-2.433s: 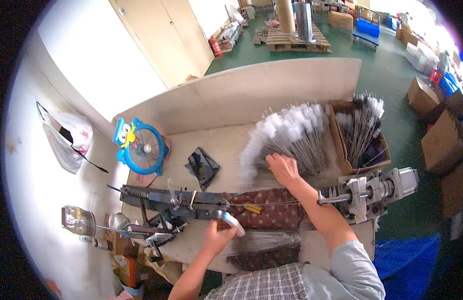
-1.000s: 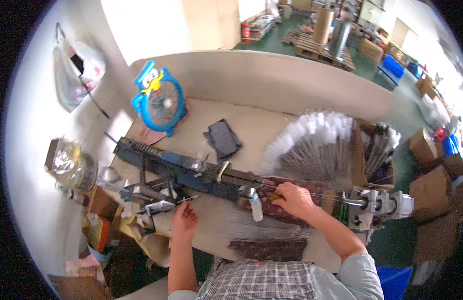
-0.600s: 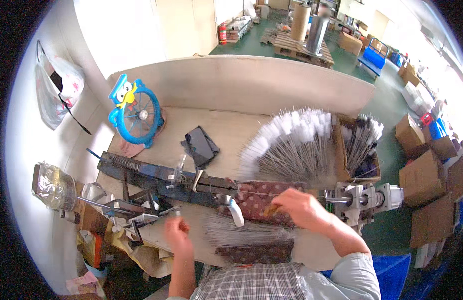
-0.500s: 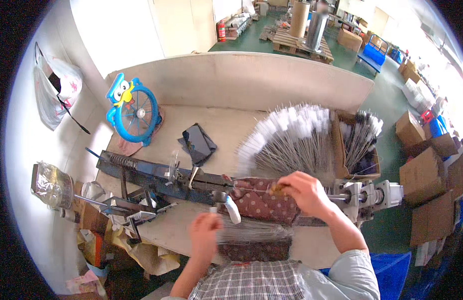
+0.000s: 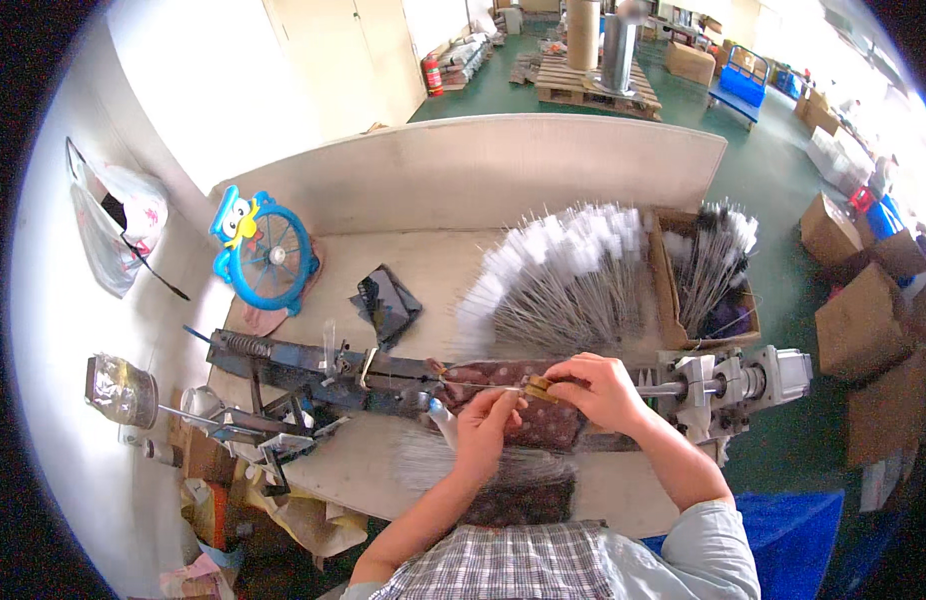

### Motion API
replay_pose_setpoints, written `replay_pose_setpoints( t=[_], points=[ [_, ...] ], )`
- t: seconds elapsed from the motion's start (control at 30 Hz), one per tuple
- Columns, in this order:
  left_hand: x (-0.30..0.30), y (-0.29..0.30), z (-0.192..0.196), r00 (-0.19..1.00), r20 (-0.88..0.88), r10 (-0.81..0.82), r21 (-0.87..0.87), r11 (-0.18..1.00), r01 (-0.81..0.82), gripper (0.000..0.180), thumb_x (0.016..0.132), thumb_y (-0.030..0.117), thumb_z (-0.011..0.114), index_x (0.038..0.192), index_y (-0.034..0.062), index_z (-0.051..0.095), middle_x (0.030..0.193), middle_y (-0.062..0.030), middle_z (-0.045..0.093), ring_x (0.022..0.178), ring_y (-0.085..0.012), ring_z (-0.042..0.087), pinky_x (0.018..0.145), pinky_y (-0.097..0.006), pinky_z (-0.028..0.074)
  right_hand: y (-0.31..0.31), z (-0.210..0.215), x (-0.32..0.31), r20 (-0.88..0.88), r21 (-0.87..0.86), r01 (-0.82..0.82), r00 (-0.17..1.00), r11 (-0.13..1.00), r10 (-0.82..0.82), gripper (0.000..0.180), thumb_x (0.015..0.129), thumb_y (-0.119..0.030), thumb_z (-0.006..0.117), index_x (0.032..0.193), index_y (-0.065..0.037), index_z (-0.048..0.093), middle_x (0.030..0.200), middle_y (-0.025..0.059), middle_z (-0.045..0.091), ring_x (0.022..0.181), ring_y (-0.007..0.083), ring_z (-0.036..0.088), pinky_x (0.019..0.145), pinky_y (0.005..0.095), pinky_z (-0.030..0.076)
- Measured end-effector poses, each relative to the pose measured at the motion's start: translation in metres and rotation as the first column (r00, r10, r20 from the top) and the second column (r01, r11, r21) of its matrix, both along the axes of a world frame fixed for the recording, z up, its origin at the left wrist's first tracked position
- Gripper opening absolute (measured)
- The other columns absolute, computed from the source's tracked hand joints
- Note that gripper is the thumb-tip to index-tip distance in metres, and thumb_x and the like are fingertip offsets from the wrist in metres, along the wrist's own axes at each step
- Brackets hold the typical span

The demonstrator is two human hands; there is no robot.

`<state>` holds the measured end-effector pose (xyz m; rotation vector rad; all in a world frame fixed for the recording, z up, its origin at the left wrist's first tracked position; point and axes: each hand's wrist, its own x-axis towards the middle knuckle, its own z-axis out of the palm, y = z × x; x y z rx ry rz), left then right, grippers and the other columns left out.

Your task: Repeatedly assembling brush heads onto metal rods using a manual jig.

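Yellowish tool (image 5: 540, 389) pinched in the right hand (image 5: 601, 388), left hand (image 5: 486, 424) close beside, fingers together, its hold unclear.

counting one left hand (image 5: 491, 420) and one right hand (image 5: 598, 390), making two; one yellowish piece (image 5: 541, 389). tallying white-tipped brushes (image 5: 573, 255) only as dozens, crowding too closely to number. listing one brush-filled carton (image 5: 665, 290), one blue round fan (image 5: 276, 256), one dark flat packet (image 5: 387, 305), one hanging bag (image 5: 108, 248). logging two upright cylinders (image 5: 617, 55), one pallet (image 5: 588, 92), one blue trolley (image 5: 740, 85), one red extinguisher (image 5: 433, 76).
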<state>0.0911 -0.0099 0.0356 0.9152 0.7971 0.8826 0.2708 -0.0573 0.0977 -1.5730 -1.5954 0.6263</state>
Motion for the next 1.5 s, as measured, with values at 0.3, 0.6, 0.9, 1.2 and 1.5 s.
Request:
replay_pose_setpoints(
  t=[0.3,0.6,0.9,1.2,1.5],
  points=[
    [-0.021,0.006,-0.002,0.953,-0.033,0.303,-0.101,0.947,-0.305,0.014,0.089,0.016,0.058,0.093,0.0036,0.061,0.079,-0.0042,0.062,0.061,-0.0081,0.053,0.055,-0.022,0.043,0.000,0.007,-0.007,0.428,0.219,-0.211,0.898,0.953,0.101,0.017,0.071,-0.015,0.070,0.087,-0.010,0.066,0.079,0.0032,0.063,0.076,0.0216,0.059,0.068,0.0335,0.047],
    [-0.030,0.011,0.013,0.969,0.113,0.219,-0.271,0.945,-0.182,0.016,0.088,0.021,0.060,0.086,0.0051,0.061,0.073,-0.0028,0.061,0.056,-0.0069,0.050,0.053,-0.021,0.041,0.064,-0.012,-0.066,0.487,0.230,-0.153,0.873,0.961,0.022,0.013,0.077,-0.021,0.061,0.081,-0.010,0.064,0.074,0.0038,0.058,0.077,0.0232,0.055,0.070,0.0359,0.045],
    [-0.035,0.012,0.011,0.990,-0.020,0.141,-0.164,0.976,-0.142,0.030,0.092,0.032,0.054,0.085,0.0031,0.060,0.071,-0.0058,0.061,0.056,-0.0098,0.054,0.052,-0.021,0.042,0.063,-0.007,-0.063,0.222,0.054,-0.120,0.969,0.991,0.106,0.019,0.079,-0.023,0.058,0.084,-0.008,0.067,0.077,0.0095,0.063,0.078,0.0297,0.057,0.071,0.0387,0.047],
    [-0.026,0.014,0.012,0.934,0.205,0.292,-0.416,0.890,-0.187,0.039,0.096,0.039,0.039,0.109,0.0042,0.050,0.103,-0.0078,0.058,0.094,-0.0176,0.057,0.083,-0.034,0.043,0.050,-0.005,-0.076,0.295,0.268,-0.050,0.955,0.962,-0.032,0.024,0.074,-0.029,0.064,0.086,-0.008,0.066,0.082,0.0069,0.064,0.084,0.0269,0.057,0.073,0.0383,0.046],
    [-0.022,0.011,0.002,0.897,0.304,0.321,-0.335,0.917,-0.215,0.016,0.091,0.017,0.051,0.098,0.0031,0.054,0.096,-0.0062,0.059,0.088,-0.0141,0.058,0.078,-0.028,0.045,0.046,-0.010,-0.076,0.372,0.460,-0.057,0.919,0.886,-0.134,0.027,0.065,-0.022,0.071,0.089,-0.012,0.067,0.088,-0.0005,0.062,0.090,0.0188,0.056,0.073,0.0337,0.044]
  ],
)
